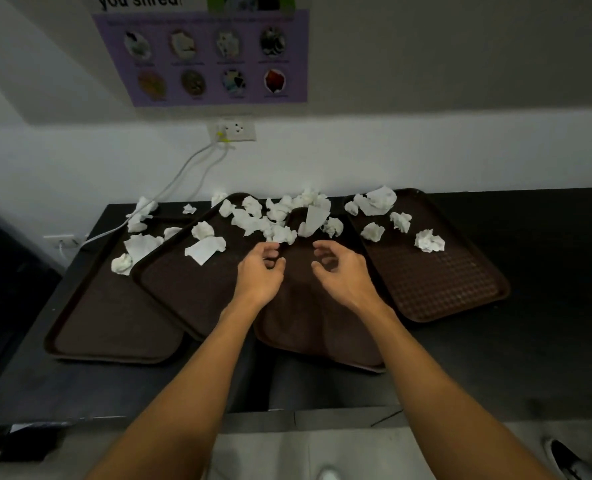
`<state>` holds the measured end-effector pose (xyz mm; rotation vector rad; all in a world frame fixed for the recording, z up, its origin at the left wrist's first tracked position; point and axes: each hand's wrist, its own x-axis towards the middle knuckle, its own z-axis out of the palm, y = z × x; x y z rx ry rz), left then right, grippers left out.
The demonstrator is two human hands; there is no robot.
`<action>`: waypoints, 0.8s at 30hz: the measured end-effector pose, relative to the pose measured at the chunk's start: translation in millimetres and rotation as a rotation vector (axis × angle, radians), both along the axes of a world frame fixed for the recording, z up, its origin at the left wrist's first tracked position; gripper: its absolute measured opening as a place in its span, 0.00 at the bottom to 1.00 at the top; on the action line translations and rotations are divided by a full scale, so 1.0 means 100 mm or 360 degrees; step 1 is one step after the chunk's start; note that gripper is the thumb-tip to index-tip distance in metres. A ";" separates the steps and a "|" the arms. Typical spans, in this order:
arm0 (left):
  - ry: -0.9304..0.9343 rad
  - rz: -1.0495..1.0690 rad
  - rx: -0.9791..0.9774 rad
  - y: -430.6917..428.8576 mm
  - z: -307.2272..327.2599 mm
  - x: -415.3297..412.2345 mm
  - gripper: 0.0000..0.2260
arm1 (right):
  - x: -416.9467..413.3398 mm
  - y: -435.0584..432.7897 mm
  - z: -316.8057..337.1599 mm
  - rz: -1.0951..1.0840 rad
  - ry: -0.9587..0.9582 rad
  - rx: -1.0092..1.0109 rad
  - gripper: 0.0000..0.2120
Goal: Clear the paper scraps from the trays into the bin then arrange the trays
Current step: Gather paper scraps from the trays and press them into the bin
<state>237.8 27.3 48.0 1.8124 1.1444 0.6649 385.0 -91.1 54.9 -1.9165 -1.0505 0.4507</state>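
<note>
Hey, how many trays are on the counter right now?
4: the left tray, the second tray overlapping it, the middle tray nearest the camera, and the right tray. Others could be stacked unseen beneath.

Both bare forearms are being held outstretched, angled toward each other. The left hand (261, 271) and the right hand (341, 275) are being held side by side, slightly apart, with palms turned inward and fingers loosely curved, nothing being gripped.
</note>
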 end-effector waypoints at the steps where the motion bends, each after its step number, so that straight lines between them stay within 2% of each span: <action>1: 0.0011 0.0032 -0.0010 0.06 -0.04 0.04 0.14 | 0.04 0.04 -0.04 0.0016 0.0007 -0.0015 0.19; 9: 0.0219 0.0132 -0.0013 0.64 -0.49 0.32 0.16 | 0.31 0.31 -0.33 0.0097 0.0063 -0.0064 0.19; 17: 0.0606 -0.0095 0.0121 0.99 -0.78 0.53 0.22 | 0.42 0.38 -0.52 0.0107 0.0131 -0.0074 0.19; 24: 0.0544 0.0060 0.0183 1.06 -0.93 0.54 0.11 | 0.48 0.56 -0.53 0.0132 0.0144 -0.0077 0.18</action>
